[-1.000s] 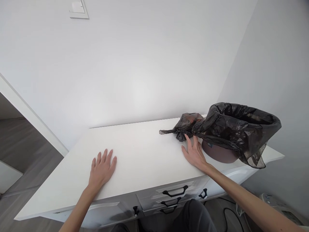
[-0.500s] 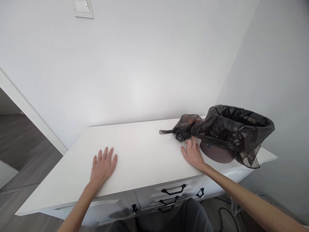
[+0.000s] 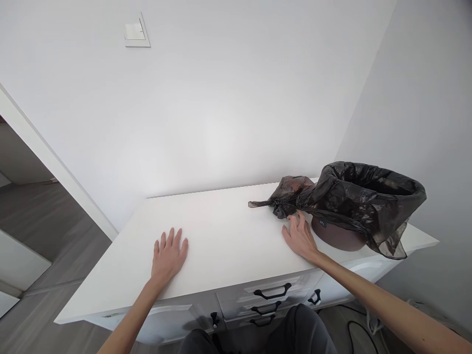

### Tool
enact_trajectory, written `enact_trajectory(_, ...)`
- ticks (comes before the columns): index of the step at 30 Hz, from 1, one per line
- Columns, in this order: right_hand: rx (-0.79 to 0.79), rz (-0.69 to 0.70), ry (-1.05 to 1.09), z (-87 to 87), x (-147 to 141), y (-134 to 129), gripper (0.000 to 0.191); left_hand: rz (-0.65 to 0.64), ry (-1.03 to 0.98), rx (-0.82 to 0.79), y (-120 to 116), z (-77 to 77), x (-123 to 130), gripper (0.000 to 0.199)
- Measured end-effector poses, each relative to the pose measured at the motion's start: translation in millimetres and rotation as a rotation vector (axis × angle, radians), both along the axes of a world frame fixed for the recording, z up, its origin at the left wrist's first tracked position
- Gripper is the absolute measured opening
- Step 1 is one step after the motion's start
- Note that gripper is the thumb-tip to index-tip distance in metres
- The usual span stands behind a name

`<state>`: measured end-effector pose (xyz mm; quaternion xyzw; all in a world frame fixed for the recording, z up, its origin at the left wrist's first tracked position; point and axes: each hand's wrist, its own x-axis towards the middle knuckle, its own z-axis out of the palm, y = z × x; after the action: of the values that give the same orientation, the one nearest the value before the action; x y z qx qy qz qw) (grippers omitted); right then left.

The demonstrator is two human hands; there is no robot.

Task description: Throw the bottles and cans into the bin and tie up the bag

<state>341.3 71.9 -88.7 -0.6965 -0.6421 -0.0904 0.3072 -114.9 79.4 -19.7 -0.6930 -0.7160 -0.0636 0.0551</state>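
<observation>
1. The white wall (image 3: 221, 98) rises behind your workspace.
2. Your white cabinet (image 3: 214, 236) runs along it, its flat top spread before you.
3. On the right of that top stands a brown bin (image 3: 337, 236), its lower side showing.
4. A black bag (image 3: 354, 201) drapes over the bin's upper part, its mouth wide and a loose corner hanging at the front.
5. Just left of the bin lies a smaller knotted bag (image 3: 291, 189), dark and see-through, with something reddish inside and its tail pointing left.
6. Your left hand (image 3: 168, 258) lies flat on the cabinet top, fingers spread wide, well apart from both bags.
7. Your right hand (image 3: 300, 240) is loosely spread, thumb out, fingertips at the bags' near edge; you cannot tell whether they touch.
8. A wall switch (image 3: 136, 33) sits high on the left.
9. Black drawer handles (image 3: 273, 292) show below the front edge.
</observation>
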Motion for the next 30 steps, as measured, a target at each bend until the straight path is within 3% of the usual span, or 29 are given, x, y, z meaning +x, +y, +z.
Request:
enact_trajectory(20,-0.02,0.012,0.02,2.1,0.0,-2.3,0.038,-0.011,-0.019,0.042,0.1,-3.3,-3.0,0.066)
enact_trajectory(30,0.044,0.151,-0.036,8.5,-1.3,-3.3,0.063,-0.023,-0.027,0.033,2.6,-4.7,-5.4,0.066)
